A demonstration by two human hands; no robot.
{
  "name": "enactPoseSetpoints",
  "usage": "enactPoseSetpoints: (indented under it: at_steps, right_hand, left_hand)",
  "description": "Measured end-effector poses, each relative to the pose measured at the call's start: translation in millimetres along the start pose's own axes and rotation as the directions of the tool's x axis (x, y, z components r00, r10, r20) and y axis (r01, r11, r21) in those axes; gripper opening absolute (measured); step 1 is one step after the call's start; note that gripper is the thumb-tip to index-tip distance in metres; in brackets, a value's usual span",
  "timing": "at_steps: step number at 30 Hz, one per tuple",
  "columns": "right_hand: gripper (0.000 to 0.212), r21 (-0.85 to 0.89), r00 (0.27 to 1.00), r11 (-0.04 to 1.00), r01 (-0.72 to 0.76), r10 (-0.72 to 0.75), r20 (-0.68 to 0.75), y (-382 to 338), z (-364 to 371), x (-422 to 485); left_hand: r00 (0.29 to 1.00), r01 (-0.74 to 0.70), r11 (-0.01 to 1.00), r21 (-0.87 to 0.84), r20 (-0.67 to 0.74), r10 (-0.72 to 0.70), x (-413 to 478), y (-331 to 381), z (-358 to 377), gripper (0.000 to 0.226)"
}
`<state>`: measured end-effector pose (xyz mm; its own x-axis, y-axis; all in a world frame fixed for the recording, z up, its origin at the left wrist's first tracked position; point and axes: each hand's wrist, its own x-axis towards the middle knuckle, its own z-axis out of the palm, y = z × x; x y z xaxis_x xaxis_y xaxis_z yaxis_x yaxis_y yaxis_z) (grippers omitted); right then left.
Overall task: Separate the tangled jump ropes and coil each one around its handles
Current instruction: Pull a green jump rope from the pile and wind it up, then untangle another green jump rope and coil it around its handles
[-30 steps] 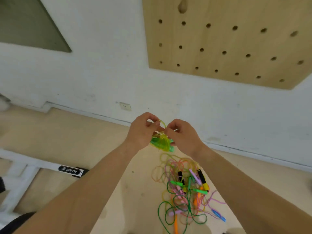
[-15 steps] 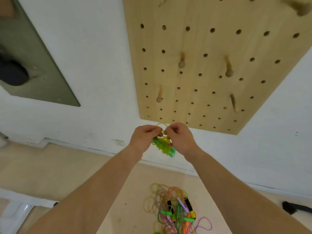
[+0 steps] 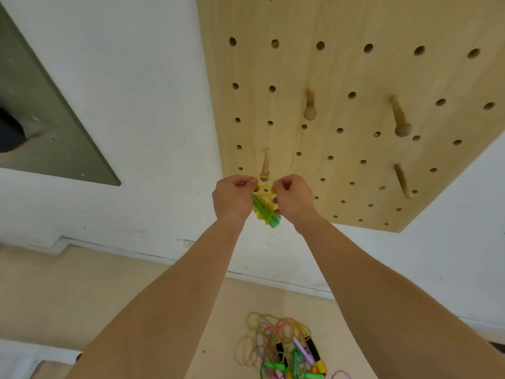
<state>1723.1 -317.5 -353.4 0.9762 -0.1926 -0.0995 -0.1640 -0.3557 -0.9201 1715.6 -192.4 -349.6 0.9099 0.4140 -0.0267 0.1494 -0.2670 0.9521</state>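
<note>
**Yellow coil held at the pegboard**

Yellow rope, wound into a coil (image 3: pixel 264 199) round its green handles (image 3: pixel 266 214), is held up in front of the lower left part of the pegboard (image 3: pixel 355 72).

1. Left hand (image 3: pixel 233 199): fingers curled, narrow grip. It pinches the left end of a yellow loop (image 3: pixel 259 178) that rises from the coil.
2. Right hand (image 3: pixel 295 199): fingers curled, narrow grip. It pinches the right end of the same loop, so the strand runs between the two hands.
3. Loop: it lies at the tip of the pegboard's lowest left peg (image 3: pixel 265 165). Whether it is hooked over the peg or only in front of it cannot be told.
4. Handles: translucent green. They hang tilted between the two hands, just below the loop, with the lower end towards the right hand.

The coil touches nothing but the hands, apart from possible contact at the peg. Three more pegs (image 3: pixel 310 108) stand out of the pegboard, up and to the right of the first.

A tangle (image 3: pixel 273 337) of ropes lies on the floor (image 3: pixel 82 291), well below the pegboard and near the foot of the wall (image 3: pixel 150 77). It shows yellow, pink and green strands, with black-and-yellow, lilac and green handles among them. Its lower part is cut off by the frame edge.

A grey panel (image 3: pixel 54 119) is fixed to the wall to the left of the pegboard.
</note>
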Motion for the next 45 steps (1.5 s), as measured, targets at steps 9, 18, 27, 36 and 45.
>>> enactPoseSetpoints:
  at_steps: [9, 18, 27, 36, 45]
  right_hand:
    - [0.010, -0.007, 0.993, 0.999, 0.035, -0.036, -0.109, 12, 23, 35]
    - [0.009, -0.185, 0.983, 0.968, 0.173, -0.180, -0.024, 25, 24, 52]
    - [0.009, -0.129, 0.979, 0.972, 0.194, -0.201, -0.043, 20, 20, 77]
    - [0.019, -0.120, 0.994, 0.989, 0.090, -0.098, -0.056, 20, 9, 72]
    - [0.017, -0.236, 0.999, 0.971, 0.039, -0.043, -0.010, 38, -50, 15]
  left_hand:
    - [1.000, 0.011, 1.000, 0.019, -0.023, -0.011, 39, -17, 26, 0.012]
    - [0.988, -0.123, 0.992, -0.037, 0.087, 0.126, 55, -33, 31, 0.013]
    - [0.987, -0.115, 0.992, -0.056, 0.109, 0.120, 79, -29, 44, 0.007]
    - [0.987, -0.070, 0.997, -0.040, 0.141, 0.075, 81, -29, 31, 0.029]
    - [0.967, -0.042, 0.947, 0.318, 0.250, -0.041, 19, -36, -27, 0.019]
